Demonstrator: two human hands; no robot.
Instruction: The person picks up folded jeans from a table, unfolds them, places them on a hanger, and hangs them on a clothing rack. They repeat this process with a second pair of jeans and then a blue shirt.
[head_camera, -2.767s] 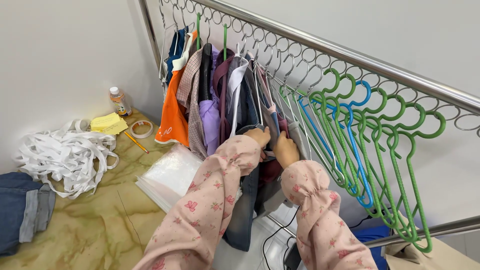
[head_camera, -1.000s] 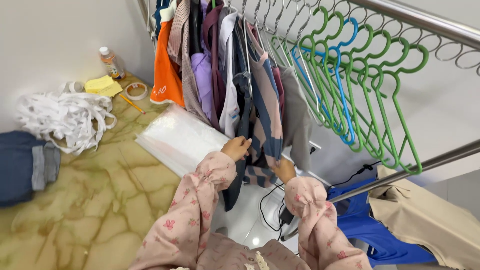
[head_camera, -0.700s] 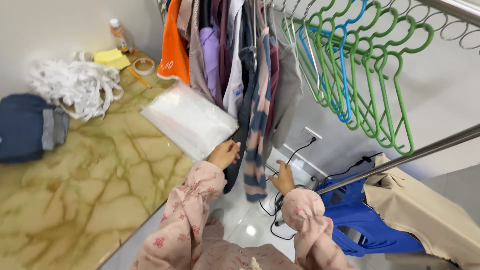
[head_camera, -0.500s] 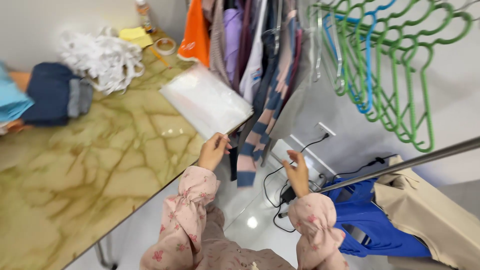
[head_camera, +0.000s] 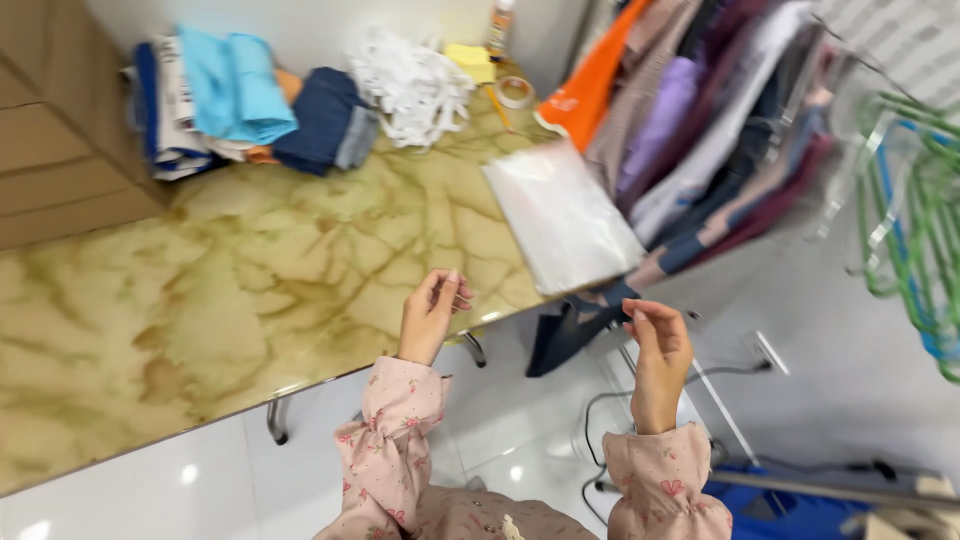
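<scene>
- Marble-patterned bench (head_camera: 250, 270), yellow-green and veined, fills most of the view and carries everything set down; much of its surface near the person is bare.
- Hanging garments (head_camera: 700, 130) in orange, lilac, white, maroon and dark blue crowd the upper right, their lower ends falling past the bench's right edge; they are blurred.
- Clear plastic bags (head_camera: 562, 215) lie flat in a stack on the bench, just beside the hanging garments and nearest of all bench items to both hands.
- Folded clothes (head_camera: 245, 110) in light blue, dark blue and white sit in a pile at the far left of the bench, against the wall.
- White strips of fabric (head_camera: 412, 80) lie in a loose tangle beside that pile, with a yellow cloth, a tape roll (head_camera: 515, 92) and a small bottle behind.
- Green hangers (head_camera: 905, 210) hang empty at the far right, with one blue one among them.
- Left hand (head_camera: 432, 316) hovers above the bench's near edge, fingers bunched lightly toward the thumb; nothing visible is pinched between them.
- Right hand (head_camera: 658, 355) is raised off the bench over the white floor, fingers curled inward and empty as far as the view shows.
- Neither hand touches a garment or bag at this moment, so whatever handling the garments need appears unstarted in the hands right now.
</scene>
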